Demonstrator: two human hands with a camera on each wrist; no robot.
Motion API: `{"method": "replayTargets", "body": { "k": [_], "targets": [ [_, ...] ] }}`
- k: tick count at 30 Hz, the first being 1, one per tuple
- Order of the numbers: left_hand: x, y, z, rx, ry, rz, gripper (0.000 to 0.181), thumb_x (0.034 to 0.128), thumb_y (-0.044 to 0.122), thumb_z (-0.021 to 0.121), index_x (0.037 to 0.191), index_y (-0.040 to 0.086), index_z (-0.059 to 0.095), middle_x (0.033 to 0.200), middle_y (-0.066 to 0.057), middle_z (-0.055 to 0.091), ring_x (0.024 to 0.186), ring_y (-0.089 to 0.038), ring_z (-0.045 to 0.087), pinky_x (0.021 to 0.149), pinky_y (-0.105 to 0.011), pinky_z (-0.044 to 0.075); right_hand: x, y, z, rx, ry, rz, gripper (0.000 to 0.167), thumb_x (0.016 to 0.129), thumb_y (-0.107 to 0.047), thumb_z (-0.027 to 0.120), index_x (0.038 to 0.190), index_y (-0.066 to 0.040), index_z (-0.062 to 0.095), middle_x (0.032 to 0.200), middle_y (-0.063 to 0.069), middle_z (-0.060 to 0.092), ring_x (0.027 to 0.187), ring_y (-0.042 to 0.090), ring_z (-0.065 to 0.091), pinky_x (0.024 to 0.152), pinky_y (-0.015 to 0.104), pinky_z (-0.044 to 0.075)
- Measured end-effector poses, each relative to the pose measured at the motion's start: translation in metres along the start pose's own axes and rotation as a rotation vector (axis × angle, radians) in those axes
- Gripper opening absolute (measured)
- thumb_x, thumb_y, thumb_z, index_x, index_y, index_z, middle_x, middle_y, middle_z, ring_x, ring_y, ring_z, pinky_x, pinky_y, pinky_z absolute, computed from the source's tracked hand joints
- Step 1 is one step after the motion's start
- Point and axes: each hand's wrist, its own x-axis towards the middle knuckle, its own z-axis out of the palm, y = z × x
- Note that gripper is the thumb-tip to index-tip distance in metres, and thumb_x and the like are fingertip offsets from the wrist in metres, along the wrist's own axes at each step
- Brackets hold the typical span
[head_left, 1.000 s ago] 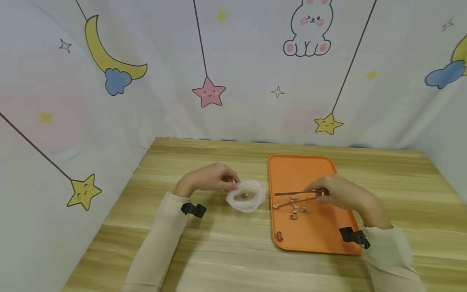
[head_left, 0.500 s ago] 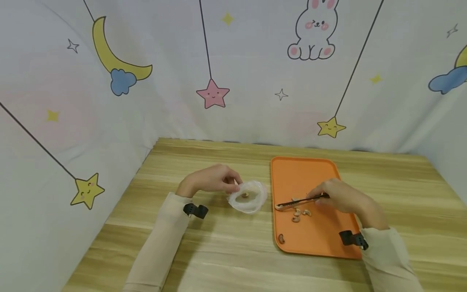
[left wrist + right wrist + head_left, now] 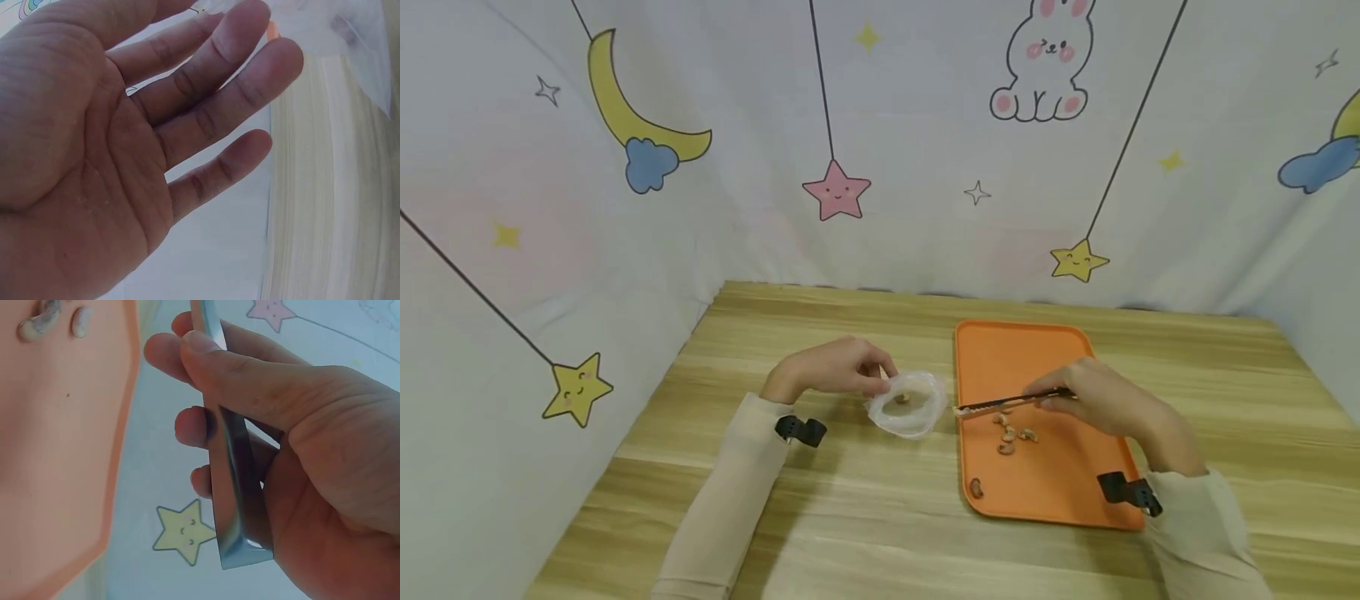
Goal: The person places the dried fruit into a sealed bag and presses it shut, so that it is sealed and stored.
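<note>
Lying nearest is a brown nut (image 3: 976,487) in the near left corner of the orange tray (image 3: 1052,496), which rests on the wood-grain table (image 3: 865,517). Farther in, several curved nuts (image 3: 1007,447) lie loosely grouped toward the tray's left side. Beyond them, the right hand (image 3: 1101,400) grips slim metal tongs (image 3: 1011,402), thumb and fingers squeezing from either side; a pale nut (image 3: 960,412) sits at the tips, over the tray's left rim. Just beside it, the left hand (image 3: 842,365) pinches the edge of a translucent plastic bag (image 3: 931,414), its lower fingers loose; one nut (image 3: 902,399) shows within the mouth. The pale nut seems easiest to lose: only narrow tips hold it, so a slackened squeeze or twist could drop it between tray and bag. The bag, limp and held at one side, could fold if the tongs bump it. Farthest back hangs a patterned curtain (image 3: 925,108).
</note>
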Motion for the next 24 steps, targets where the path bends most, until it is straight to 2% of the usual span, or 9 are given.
{"method": "replayTargets", "body": {
  "k": [7, 12, 19, 24],
  "targets": [
    [0.001, 0.001, -0.002, -0.008, -0.002, 0.001, 0.02, 0.0995, 0.015, 0.062, 0.115, 0.006, 0.07, 0.083, 0.003, 0.07, 0.079, -0.031, 0.068, 0.066, -0.025, 0.05, 0.002, -0.018, -0.005, -0.069, 0.092, -0.02, 0.025, 0.093, -0.006, 0.069, 0.116, -0.011, 0.075, 0.104, -0.003, 0.074, 0.091, 0.012, 0.07, 0.072, 0.028, 0.055],
    [0.002, 0.003, -0.002, -0.01, -0.004, -0.003, 0.019, 0.099, 0.014, 0.063, 0.115, 0.006, 0.07, 0.082, 0.003, 0.07, 0.078, -0.032, 0.068, 0.065, -0.026, 0.05, 0.005, -0.029, -0.003, -0.106, 0.145, -0.045, 0.023, 0.092, -0.008, 0.07, 0.114, -0.014, 0.076, 0.104, -0.005, 0.073, 0.089, 0.012, 0.067, 0.071, 0.03, 0.053],
    [0.003, 0.002, 0.001, -0.012, -0.018, 0.009, 0.018, 0.0987, 0.013, 0.063, 0.115, 0.006, 0.069, 0.081, -0.001, 0.071, 0.076, -0.031, 0.067, 0.065, -0.025, 0.05, 0.013, -0.037, 0.009, -0.163, 0.218, -0.064, 0.022, 0.093, -0.013, 0.071, 0.114, -0.016, 0.076, 0.104, -0.004, 0.072, 0.086, 0.013, 0.066, 0.067, 0.03, 0.05],
    [0.003, 0.001, 0.003, -0.02, -0.023, 0.003, 0.02, 0.0995, 0.014, 0.062, 0.116, 0.005, 0.068, 0.08, -0.003, 0.071, 0.076, -0.034, 0.068, 0.066, -0.025, 0.05, 0.02, -0.04, 0.019, -0.169, 0.234, -0.065, 0.022, 0.092, -0.013, 0.072, 0.113, -0.016, 0.076, 0.102, -0.005, 0.072, 0.082, 0.012, 0.064, 0.065, 0.029, 0.049]
  ]
}}
